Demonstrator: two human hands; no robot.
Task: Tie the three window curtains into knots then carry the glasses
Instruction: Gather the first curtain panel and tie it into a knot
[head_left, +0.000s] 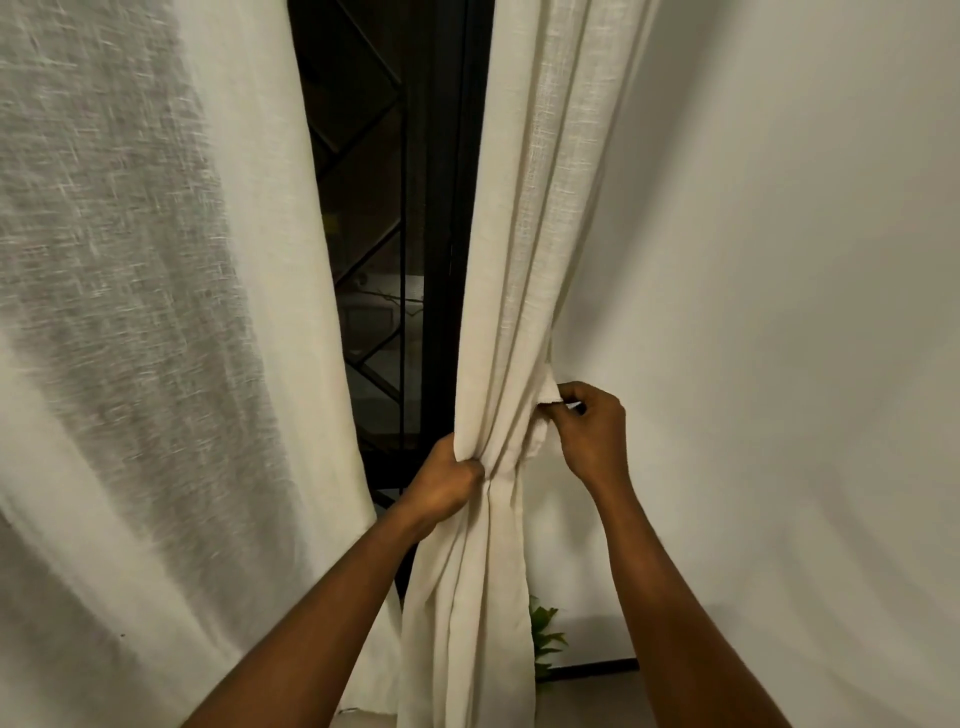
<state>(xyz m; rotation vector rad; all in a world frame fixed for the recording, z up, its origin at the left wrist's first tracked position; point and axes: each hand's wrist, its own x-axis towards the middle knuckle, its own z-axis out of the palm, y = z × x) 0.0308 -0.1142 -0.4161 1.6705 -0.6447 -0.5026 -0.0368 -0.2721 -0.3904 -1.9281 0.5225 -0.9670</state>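
Bare forearms, seemingly no sleeves.

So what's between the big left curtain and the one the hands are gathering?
In the head view, only the dark window with its diagonal metal grille shows between the left curtain and the gathered curtain.

Two cream linen-weave curtains visible (third and the glasses not seen). Right curtain (524, 270) hangs just right of the dark window (395, 234), gathered into vertical folds, pinched into a narrow waist low down, flaring loose below; no knot. Left curtain (156, 312) left of the window, spread wide, untied.
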